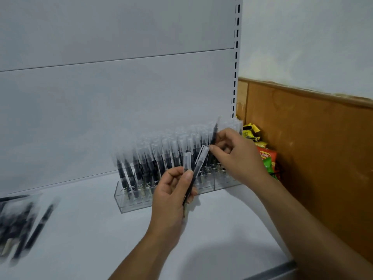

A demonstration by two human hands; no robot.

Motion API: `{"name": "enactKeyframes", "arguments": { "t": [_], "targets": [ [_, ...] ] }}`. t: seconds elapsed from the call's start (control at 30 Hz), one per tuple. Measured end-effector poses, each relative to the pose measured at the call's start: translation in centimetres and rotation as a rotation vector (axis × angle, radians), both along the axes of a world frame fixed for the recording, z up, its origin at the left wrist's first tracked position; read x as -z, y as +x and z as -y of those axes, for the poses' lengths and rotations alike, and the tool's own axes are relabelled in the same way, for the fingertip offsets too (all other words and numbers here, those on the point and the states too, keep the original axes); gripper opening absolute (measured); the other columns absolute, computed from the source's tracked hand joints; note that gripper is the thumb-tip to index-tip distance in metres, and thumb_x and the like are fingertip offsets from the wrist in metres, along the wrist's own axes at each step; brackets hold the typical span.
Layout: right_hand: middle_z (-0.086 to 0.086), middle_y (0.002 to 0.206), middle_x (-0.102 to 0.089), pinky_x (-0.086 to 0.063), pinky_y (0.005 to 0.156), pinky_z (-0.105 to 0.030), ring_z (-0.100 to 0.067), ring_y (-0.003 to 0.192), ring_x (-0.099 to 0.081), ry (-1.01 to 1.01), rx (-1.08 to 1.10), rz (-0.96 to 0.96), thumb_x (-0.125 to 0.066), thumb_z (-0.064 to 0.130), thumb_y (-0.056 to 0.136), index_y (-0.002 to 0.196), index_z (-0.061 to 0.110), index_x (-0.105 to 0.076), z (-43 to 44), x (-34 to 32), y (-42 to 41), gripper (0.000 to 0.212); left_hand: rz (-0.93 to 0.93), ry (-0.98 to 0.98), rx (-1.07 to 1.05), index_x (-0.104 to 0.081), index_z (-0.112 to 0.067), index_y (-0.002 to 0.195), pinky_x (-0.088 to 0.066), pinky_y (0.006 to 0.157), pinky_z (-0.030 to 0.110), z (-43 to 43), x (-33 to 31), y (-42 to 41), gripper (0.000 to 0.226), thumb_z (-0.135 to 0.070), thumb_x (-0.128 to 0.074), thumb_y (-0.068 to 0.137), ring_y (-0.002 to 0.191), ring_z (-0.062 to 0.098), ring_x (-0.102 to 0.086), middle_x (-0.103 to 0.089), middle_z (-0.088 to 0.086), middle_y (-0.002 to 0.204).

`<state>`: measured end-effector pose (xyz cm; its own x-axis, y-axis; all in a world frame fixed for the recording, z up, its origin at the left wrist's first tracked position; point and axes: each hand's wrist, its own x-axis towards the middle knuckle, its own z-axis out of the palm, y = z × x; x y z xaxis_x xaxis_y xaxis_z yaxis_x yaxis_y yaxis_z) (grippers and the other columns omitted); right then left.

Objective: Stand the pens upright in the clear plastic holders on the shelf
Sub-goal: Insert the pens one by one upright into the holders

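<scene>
**Both hands hold pens over the right end of the holders**

Your left hand is in front of the clear plastic holders, fingers curled and thumb pressed across two capped pens. Both point up and slightly right, their frosted caps above your thumb and their dark barrels running down through your palm. The two caps are spread a little apart.

Your right hand reaches in over the right part of the holders. Thumb and fingers pinch a single pen by its dark barrel. It stands nearly upright, its cap higher than the caps around it; whether its lower end is already seated in a slot you cannot tell, since your hand covers it.

The holders sit in a row on the white shelf, against the back panel and touching the slotted upright at the right. They are packed with standing pens, which lean slightly left at the left end.

Well apart, at the shelf's left edge, lies a blurred heap of loose pens. Past the upright, snack packets sit in front of a brown wooden panel.
</scene>
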<state>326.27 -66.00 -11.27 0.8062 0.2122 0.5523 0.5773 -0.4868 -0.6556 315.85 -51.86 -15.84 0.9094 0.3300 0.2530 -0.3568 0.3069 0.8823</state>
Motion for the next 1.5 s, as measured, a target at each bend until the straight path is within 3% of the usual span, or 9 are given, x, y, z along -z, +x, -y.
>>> {"name": "enactKeyframes", "arguments": {
  "t": [0.23, 0.47, 0.73, 0.9, 1.03, 1.13, 1.3, 1.43, 1.5],
  "targets": [
    [0.013, 0.080, -0.069, -0.054, 0.075, -0.038, -0.010, 0.080, -0.064, -0.226, -0.037, -0.121, -0.072, 0.025, 0.083, 0.091, 0.025, -0.069, -0.4, 0.9, -0.5, 0.008, 0.005, -0.006, 0.000, -0.067, -0.018, 0.085, -0.049, 0.054, 0.019, 0.1, 0.0, 0.0, 0.016, -0.026, -0.073, 0.073, 0.057, 0.011, -0.056, -0.061, 0.003, 0.069],
    [0.014, 0.069, -0.058, -0.042, 0.060, -0.028, -0.006, 0.069, -0.053, -0.307, 0.018, -0.058, -0.071, 0.037, 0.085, 0.082, 0.031, -0.068, -0.2, 1.0, -0.6, 0.007, 0.016, 0.006, -0.001, -0.070, -0.028, 0.079, -0.048, 0.056, 0.019, 0.1, -0.1, 0.0, 0.008, -0.028, -0.073, 0.073, 0.059, 0.011, -0.057, -0.062, 0.002, 0.071],
    [0.013, 0.066, -0.055, -0.039, 0.062, -0.028, -0.013, 0.073, -0.056, -0.414, 0.066, -0.087, -0.066, 0.041, 0.087, 0.073, 0.033, -0.058, -0.4, 0.2, -0.6, 0.018, 0.005, 0.014, 0.003, -0.066, -0.019, 0.087, -0.048, 0.055, 0.020, 0.2, 0.0, 0.0, 0.014, -0.025, -0.072, 0.075, 0.059, 0.011, -0.057, -0.062, 0.002, 0.071],
    [0.009, 0.073, -0.063, -0.045, 0.072, -0.033, -0.017, 0.080, -0.061, -0.414, 0.100, -0.075, -0.061, 0.042, 0.089, 0.084, 0.028, -0.070, -0.5, 0.2, -1.0, 0.017, 0.001, 0.001, 0.006, -0.063, -0.014, 0.092, -0.048, 0.054, 0.019, 0.2, -0.1, 0.0, 0.020, -0.022, -0.071, 0.076, 0.057, 0.011, -0.058, -0.064, 0.003, 0.072],
    [0.008, 0.076, -0.065, -0.043, 0.066, -0.029, -0.017, 0.079, -0.061, -0.388, 0.123, -0.063, -0.061, 0.042, 0.091, 0.089, 0.027, -0.072, -0.8, 0.5, -1.4, 0.019, -0.006, 0.000, 0.002, -0.062, -0.013, 0.092, -0.049, 0.055, 0.019, 0.3, -0.1, -0.1, 0.021, -0.022, -0.071, 0.076, 0.057, 0.011, -0.059, -0.064, 0.002, 0.072],
    [0.008, 0.081, -0.070, -0.050, 0.070, -0.032, -0.015, 0.081, -0.063, -0.392, 0.126, -0.094, -0.061, 0.046, 0.090, 0.091, 0.029, -0.073, -0.6, 0.4, -1.4, 0.021, -0.007, -0.006, 0.002, -0.061, -0.012, 0.093, -0.049, 0.054, 0.019, 0.3, -0.2, -0.2, 0.021, -0.021, -0.070, 0.076, 0.057, 0.010, -0.059, -0.064, 0.002, 0.072],
    [0.015, 0.074, -0.065, -0.043, 0.060, -0.020, -0.002, 0.069, -0.057, -0.160, 0.071, -0.098, -0.062, 0.033, 0.091, 0.094, 0.031, -0.074, 0.8, 1.4, -2.7, 0.012, -0.006, -0.014, -0.002, -0.061, -0.011, 0.094, -0.049, 0.055, 0.019, 0.4, -0.4, -0.2, 0.022, -0.021, -0.070, 0.076, 0.058, 0.011, -0.059, -0.064, 0.001, 0.071],
    [0.007, 0.073, -0.064, -0.041, 0.058, -0.009, 0.003, 0.062, -0.053, 0.170, -0.423, -0.404, -0.066, 0.013, 0.090, 0.096, 0.018, -0.074, 0.9, 1.5, -4.6, 0.011, 0.000, -0.016, -0.003, -0.061, -0.010, 0.094, -0.050, 0.055, 0.018, 0.6, -0.4, -0.1, 0.020, -0.018, -0.068, 0.077, 0.057, 0.009, -0.060, -0.066, 0.001, 0.071],
    [0.010, 0.070, -0.064, -0.042, 0.058, -0.008, 0.004, 0.061, -0.055, 0.259, -0.528, -0.435, -0.068, 0.013, 0.089, 0.097, 0.011, -0.073, 0.6, 1.3, -5.0, 0.009, 0.010, -0.008, -0.004, -0.061, -0.008, 0.095, -0.051, 0.057, 0.017, 0.8, -0.4, -0.1, 0.021, -0.017, -0.067, 0.077, 0.060, 0.008, -0.062, -0.067, 0.000, 0.071]
  ]
}}
